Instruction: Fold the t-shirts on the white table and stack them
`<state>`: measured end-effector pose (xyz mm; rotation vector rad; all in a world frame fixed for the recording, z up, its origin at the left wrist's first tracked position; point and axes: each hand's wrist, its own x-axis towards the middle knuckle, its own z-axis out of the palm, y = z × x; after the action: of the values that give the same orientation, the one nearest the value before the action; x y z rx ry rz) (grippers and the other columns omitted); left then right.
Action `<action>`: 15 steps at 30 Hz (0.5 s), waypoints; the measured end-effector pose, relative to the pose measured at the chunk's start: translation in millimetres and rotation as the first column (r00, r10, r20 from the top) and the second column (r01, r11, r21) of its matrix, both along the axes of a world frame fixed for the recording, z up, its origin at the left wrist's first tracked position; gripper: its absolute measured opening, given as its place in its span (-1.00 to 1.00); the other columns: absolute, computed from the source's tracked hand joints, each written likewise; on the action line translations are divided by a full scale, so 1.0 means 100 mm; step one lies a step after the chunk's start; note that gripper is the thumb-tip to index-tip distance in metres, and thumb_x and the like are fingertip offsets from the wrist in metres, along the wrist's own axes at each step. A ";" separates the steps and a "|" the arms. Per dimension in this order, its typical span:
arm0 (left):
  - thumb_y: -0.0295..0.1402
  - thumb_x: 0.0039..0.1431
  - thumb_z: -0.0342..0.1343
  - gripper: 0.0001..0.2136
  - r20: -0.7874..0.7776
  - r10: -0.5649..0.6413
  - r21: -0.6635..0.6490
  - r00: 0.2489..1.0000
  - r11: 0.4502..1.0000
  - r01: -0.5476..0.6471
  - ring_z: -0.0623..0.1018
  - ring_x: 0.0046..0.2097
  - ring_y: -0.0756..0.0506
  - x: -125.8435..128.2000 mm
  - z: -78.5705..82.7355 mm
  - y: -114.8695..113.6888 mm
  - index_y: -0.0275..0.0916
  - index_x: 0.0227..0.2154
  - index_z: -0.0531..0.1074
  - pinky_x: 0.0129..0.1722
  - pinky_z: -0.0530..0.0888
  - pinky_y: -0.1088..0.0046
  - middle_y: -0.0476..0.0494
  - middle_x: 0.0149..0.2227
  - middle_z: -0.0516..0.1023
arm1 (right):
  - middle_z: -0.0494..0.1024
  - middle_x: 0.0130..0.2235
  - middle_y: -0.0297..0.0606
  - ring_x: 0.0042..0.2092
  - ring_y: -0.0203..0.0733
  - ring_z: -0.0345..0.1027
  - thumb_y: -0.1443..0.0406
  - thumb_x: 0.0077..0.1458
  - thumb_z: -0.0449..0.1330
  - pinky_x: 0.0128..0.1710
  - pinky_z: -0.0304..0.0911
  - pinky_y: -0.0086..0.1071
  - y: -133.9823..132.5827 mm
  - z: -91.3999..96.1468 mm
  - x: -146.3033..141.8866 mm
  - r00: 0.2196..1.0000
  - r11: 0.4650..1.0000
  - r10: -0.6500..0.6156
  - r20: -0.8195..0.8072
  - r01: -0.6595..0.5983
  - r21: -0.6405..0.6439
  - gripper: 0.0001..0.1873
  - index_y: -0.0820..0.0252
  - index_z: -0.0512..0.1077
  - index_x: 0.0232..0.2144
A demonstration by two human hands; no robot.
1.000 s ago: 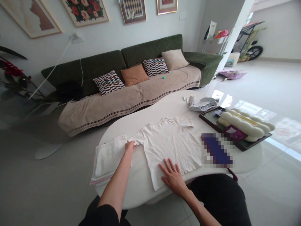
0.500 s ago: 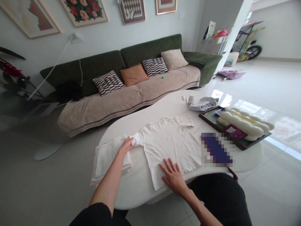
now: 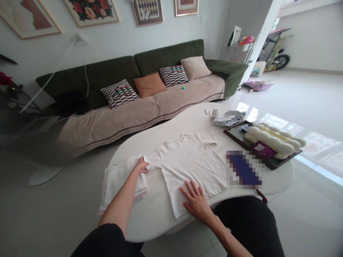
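A white T-shirt (image 3: 191, 166) lies spread flat on the white oval table (image 3: 171, 132). My left hand (image 3: 141, 166) is closed in a pinch on the shirt's left sleeve, right beside a stack of folded white cloth (image 3: 120, 178) at the table's left end. My right hand (image 3: 197, 200) lies flat with fingers spread on the shirt's lower hem near the table's front edge.
A dark tray (image 3: 268, 162) with a white puffy object stands at the table's right, crumpled plastic packaging (image 3: 226, 117) behind it and a blurred-out patch in front of it. A green sofa (image 3: 150, 67) with cushions runs along the far wall. Tiled floor surrounds the table.
My left hand has shifted slightly left and away along the sleeve, drawing it toward the folded stack. My right hand has stayed flat on the hem.
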<state>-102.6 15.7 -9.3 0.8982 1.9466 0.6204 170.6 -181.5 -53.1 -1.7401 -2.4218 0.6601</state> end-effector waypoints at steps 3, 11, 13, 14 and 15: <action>-0.59 -0.19 0.16 -0.54 -0.156 -0.024 0.069 0.987 0.997 0.035 0.47 -0.18 -0.23 0.03 0.09 0.03 -0.28 -0.15 0.21 -0.31 0.45 0.25 -0.28 -0.21 0.40 | -0.35 0.27 -0.31 0.25 0.05 -0.57 0.17 0.08 -0.05 0.12 -0.40 0.07 -0.01 0.04 -0.02 1.000 0.999 0.004 0.000 -0.004 -0.040 -0.36 -0.08 -0.13 0.20; -0.31 0.13 -0.08 -0.56 -0.674 -0.400 0.154 0.621 0.746 0.648 -0.04 0.22 -0.28 0.88 -0.08 -0.04 -0.32 0.08 0.15 0.14 0.04 0.16 -0.41 0.19 0.00 | -0.33 0.27 -0.31 0.24 0.06 -0.61 0.20 0.01 0.07 0.10 -0.51 0.16 0.02 0.19 -0.26 0.998 0.998 0.036 -0.044 -0.038 -0.053 -0.31 -0.14 -0.07 0.18; -0.17 0.14 -0.13 -0.48 -0.674 -0.481 0.006 0.561 0.755 0.656 -0.15 0.24 -0.36 1.06 -0.24 -0.07 -0.27 0.14 0.07 0.11 0.00 0.00 -0.39 0.23 -0.12 | -0.32 0.27 -0.30 0.24 0.08 -0.58 0.17 0.01 0.08 0.09 -0.50 0.17 0.00 0.14 -0.29 0.997 0.997 0.051 -0.065 -0.055 -0.062 -0.29 -0.15 -0.09 0.18; -0.10 0.13 -0.14 -0.45 -0.667 -0.498 -0.049 0.554 0.771 0.634 -0.20 0.23 -0.39 1.11 -0.31 -0.08 -0.21 0.16 0.03 0.09 -0.03 -0.08 -0.36 0.25 -0.17 | -0.33 0.27 -0.29 0.24 0.09 -0.56 0.16 0.01 0.09 0.09 -0.48 0.19 -0.01 0.10 -0.30 0.996 0.996 0.055 -0.076 -0.060 -0.067 -0.28 -0.17 -0.12 0.18; -0.04 0.11 -0.16 -0.42 -0.665 -0.505 -0.084 0.550 0.782 0.617 -0.23 0.23 -0.42 1.14 -0.37 -0.09 -0.13 0.17 0.00 0.06 -0.06 -0.13 -0.32 0.26 -0.20 | -0.34 0.27 -0.29 0.24 0.11 -0.55 0.13 0.01 0.09 0.09 -0.47 0.20 -0.03 0.06 -0.30 0.994 0.995 0.060 -0.088 -0.067 -0.070 -0.27 -0.18 -0.14 0.18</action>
<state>11.7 6.9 -46.6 1.9694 2.0120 0.0412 140.9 -184.0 -46.7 -1.6293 -2.4329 0.8231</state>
